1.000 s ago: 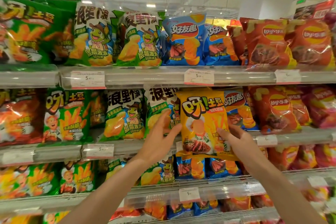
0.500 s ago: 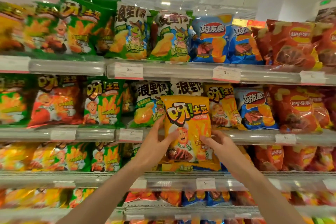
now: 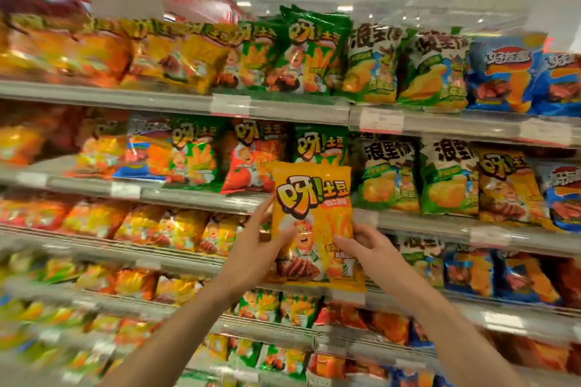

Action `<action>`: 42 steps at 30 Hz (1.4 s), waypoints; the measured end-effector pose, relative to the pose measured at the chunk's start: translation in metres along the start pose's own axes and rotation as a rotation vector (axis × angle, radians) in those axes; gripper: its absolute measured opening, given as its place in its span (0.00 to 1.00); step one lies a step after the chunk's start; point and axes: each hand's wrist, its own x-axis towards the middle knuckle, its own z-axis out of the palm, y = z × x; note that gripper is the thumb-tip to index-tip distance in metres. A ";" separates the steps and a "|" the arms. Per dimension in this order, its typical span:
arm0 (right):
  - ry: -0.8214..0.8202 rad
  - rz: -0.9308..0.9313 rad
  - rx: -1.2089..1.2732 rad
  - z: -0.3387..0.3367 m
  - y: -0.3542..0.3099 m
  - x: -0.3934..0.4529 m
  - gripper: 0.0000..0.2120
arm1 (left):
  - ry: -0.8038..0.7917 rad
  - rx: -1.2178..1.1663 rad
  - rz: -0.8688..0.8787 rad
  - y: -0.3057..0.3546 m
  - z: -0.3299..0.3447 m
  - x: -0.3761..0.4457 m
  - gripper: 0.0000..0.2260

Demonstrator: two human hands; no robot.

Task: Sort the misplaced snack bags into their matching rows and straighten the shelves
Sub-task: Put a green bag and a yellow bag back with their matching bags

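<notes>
Leftward goes the yellow fries bag [image 3: 312, 223], carried off the shelf front where it stood a second ago among the green frog-print bags [image 3: 390, 176] and the blue chip bags [image 3: 506, 82], and now held in the air in front of the red and green fries bags [image 3: 251, 157] of the same brand. Both hands keep their hold on it: the left hand [image 3: 254, 253] has its thumb across the bag's front and its fingers [image 3: 267, 203] reaching up along the left edge, while the right hand [image 3: 366, 248] pinches the lower right edge with thumb in front and fingers curled behind. The view has swung left too, so yellow bags [image 3: 176, 56] on the top shelf and more on the lower shelf [image 3: 179, 229], left of and below the left fingers, have come into sight, though they are blurred. One more yellow fries bag [image 3: 506, 185] stands to the right of the right fingers beside the frog-print bags, apparently also out of place. My judgement is that the misplaced bag is mid-transfer toward its own row; which of the yellow rows matches it I cannot tell through the blur.
</notes>
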 end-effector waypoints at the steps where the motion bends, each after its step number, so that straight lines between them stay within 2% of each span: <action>1: -0.024 0.000 0.006 0.015 -0.004 0.001 0.24 | 0.017 0.009 -0.003 -0.007 -0.015 -0.003 0.30; 3: -0.082 -0.004 0.002 0.050 -0.015 0.010 0.18 | 0.058 0.024 -0.013 -0.019 -0.054 -0.012 0.33; 5: -0.143 0.001 -0.005 0.080 -0.026 0.021 0.19 | 0.087 0.021 -0.017 -0.027 -0.087 -0.018 0.31; 9: -0.229 -0.031 -0.035 0.133 -0.044 0.047 0.40 | 0.159 0.010 -0.037 -0.043 -0.140 -0.019 0.26; 12: -0.278 -0.068 -0.040 0.168 -0.053 0.073 0.46 | 0.206 0.025 -0.086 -0.056 -0.173 -0.011 0.24; 15: -0.328 -0.082 -0.026 0.204 -0.067 0.103 0.39 | 0.265 0.024 -0.098 -0.073 -0.206 0.005 0.23; 18: -0.360 -0.114 -0.004 0.243 -0.084 0.139 0.24 | 0.323 0.078 -0.113 -0.094 -0.244 0.027 0.31; 21: -0.403 -0.166 -0.012 0.283 -0.106 0.174 0.16 | 0.373 0.115 -0.157 -0.105 -0.286 0.051 0.35; 22: -0.415 -0.180 -0.007 0.296 -0.114 0.185 0.17 | 0.397 0.134 -0.154 -0.108 -0.299 0.057 0.35; 26: -0.461 -0.207 -0.043 0.348 -0.135 0.225 0.33 | 0.477 0.170 -0.172 -0.127 -0.350 0.075 0.37; 27: -0.474 -0.209 -0.058 0.360 -0.139 0.230 0.32 | 0.480 0.180 -0.184 -0.133 -0.361 0.077 0.38; 30: -0.515 -0.216 -0.073 0.390 -0.150 0.245 0.17 | 0.476 0.179 -0.191 -0.146 -0.397 0.086 0.37; 31: -0.521 -0.212 -0.072 0.401 -0.154 0.251 0.14 | 0.476 0.169 -0.181 -0.148 -0.408 0.089 0.36; 36: -0.461 -0.228 -0.077 0.456 -0.172 0.278 0.18 | 0.410 0.116 -0.116 -0.175 -0.467 0.113 0.30; 40: -0.336 -0.225 -0.063 0.496 -0.179 0.289 0.33 | 0.341 0.094 -0.072 -0.196 -0.513 0.134 0.29; 42: -0.262 -0.213 -0.097 0.511 -0.181 0.293 0.36 | 0.316 0.083 -0.045 -0.199 -0.532 0.143 0.29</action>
